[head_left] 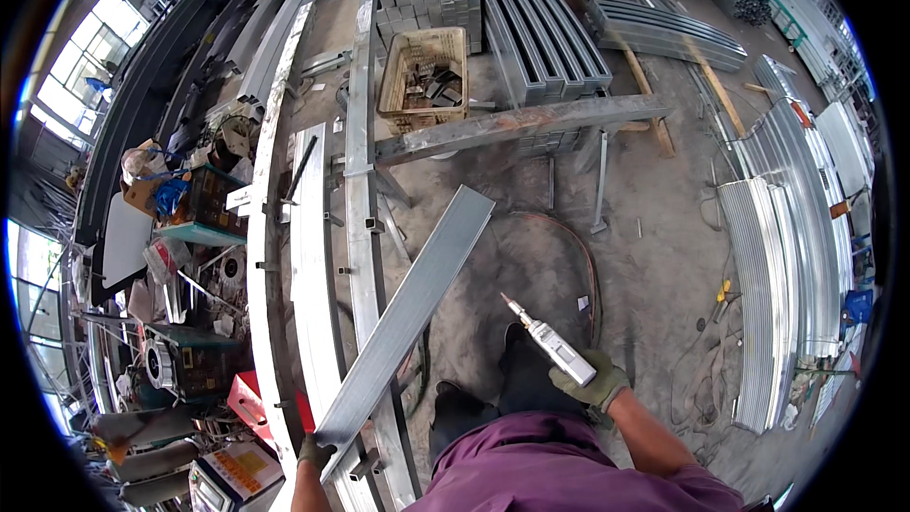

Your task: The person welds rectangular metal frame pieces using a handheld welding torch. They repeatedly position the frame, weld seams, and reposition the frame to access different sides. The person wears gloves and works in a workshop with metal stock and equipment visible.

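In my gloved right hand (597, 381) is a silver, boxy welding gun (559, 349) with a slim copper-coloured tip. Its tip points up and to the left, in the air over the floor. My gloved left hand (315, 453) grips the near end of a long grey metal profile (408, 318). This profile lies slanted across the steel rails (363, 265) at my left, and its far end juts out over the floor to the right. The fingers of my left hand are partly hidden by the metal.
A steel crossbeam (531, 121) on legs spans ahead. Beyond it stand a yellowish crate (423, 76) of metal pieces and stacked profiles (531, 28). Corrugated sheets (754, 294) lie at right. Cluttered machines and a red box (248, 403) flank the rails. A hose (590, 270) curves over the floor.
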Motion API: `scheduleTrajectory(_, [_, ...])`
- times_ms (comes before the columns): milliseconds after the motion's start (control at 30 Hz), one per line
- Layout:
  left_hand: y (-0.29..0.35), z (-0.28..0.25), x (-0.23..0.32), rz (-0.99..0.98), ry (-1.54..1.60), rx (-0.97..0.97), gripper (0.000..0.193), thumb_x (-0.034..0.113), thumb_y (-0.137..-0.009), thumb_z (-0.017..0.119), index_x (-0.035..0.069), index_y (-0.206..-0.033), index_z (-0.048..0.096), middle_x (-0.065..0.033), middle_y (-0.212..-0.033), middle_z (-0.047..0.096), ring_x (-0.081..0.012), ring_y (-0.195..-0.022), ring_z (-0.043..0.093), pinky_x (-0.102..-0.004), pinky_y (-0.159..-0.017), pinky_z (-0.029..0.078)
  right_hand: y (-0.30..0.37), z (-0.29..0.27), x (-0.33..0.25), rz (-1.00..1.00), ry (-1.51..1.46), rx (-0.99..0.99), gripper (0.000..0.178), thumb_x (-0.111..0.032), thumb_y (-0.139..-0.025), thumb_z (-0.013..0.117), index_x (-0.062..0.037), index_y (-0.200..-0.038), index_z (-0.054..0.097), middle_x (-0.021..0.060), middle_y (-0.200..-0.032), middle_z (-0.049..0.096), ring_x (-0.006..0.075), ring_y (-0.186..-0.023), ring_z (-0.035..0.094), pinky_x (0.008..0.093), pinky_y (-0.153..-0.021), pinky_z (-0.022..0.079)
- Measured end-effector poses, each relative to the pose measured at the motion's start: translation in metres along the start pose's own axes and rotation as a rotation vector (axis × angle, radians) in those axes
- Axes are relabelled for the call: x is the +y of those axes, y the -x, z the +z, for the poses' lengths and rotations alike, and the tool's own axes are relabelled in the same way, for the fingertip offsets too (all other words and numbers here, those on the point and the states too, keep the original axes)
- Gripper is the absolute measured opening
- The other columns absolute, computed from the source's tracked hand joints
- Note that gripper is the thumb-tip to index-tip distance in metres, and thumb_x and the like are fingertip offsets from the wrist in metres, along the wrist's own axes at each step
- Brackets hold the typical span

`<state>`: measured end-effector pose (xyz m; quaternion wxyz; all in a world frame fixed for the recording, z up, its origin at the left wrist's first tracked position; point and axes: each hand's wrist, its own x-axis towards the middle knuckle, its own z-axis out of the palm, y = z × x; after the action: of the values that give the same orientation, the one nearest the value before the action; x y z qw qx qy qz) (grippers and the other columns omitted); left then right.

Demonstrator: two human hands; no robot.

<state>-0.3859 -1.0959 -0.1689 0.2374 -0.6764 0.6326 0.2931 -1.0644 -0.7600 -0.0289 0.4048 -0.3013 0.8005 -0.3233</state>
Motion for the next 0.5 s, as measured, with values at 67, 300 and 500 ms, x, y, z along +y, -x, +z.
scheduleTrajectory(67, [0.009, -0.002, 0.023, -0.078, -0.025, 0.025, 0.088, 0.035, -0.075, 0.096, -0.005, -0.144, 0.061, -0.0271, -0.142, 0.067, -0.0432, -0.136, 0.063, -0.0461, -0.116, 0.051, -0.007, -0.018, 0.015, 0.007, -0.017, 0.02, 0.04, -0.03, -0.092, 0.086, -0.0074, -0.123, 0.075, 0.0096, -0.102, 0.081, 0.023, -0.092, 0.079, 0.0371, -0.086, 0.064])
scheduleTrajectory(300, [0.036, 0.019, 0.228, 0.096, 0.182, 0.505, 0.068, 0.042, -0.095, 0.079, -0.004, -0.142, 0.06, -0.0266, -0.144, 0.064, -0.0448, -0.137, 0.058, -0.048, -0.118, 0.046, -0.04, -0.078, 0.027, -0.094, -0.039, 0.093, 0.042, -0.031, -0.09, 0.089, -0.0092, -0.123, 0.077, 0.0117, -0.1, 0.082, 0.0234, -0.091, 0.08, 0.038, -0.082, 0.063])
scheduleTrajectory(500, [0.04, 0.02, 0.397, 0.515, 0.05, 0.602, 0.09, 0.038, -0.089, 0.086, -0.004, -0.156, 0.045, -0.0317, -0.158, 0.049, -0.0504, -0.146, 0.049, -0.0537, -0.123, 0.041, -0.075, -0.113, 0.019, -0.102, -0.083, 0.103, 0.042, -0.026, -0.088, 0.09, -0.0057, -0.123, 0.078, 0.0107, -0.096, 0.082, 0.0203, -0.086, 0.081, 0.0358, -0.078, 0.063])
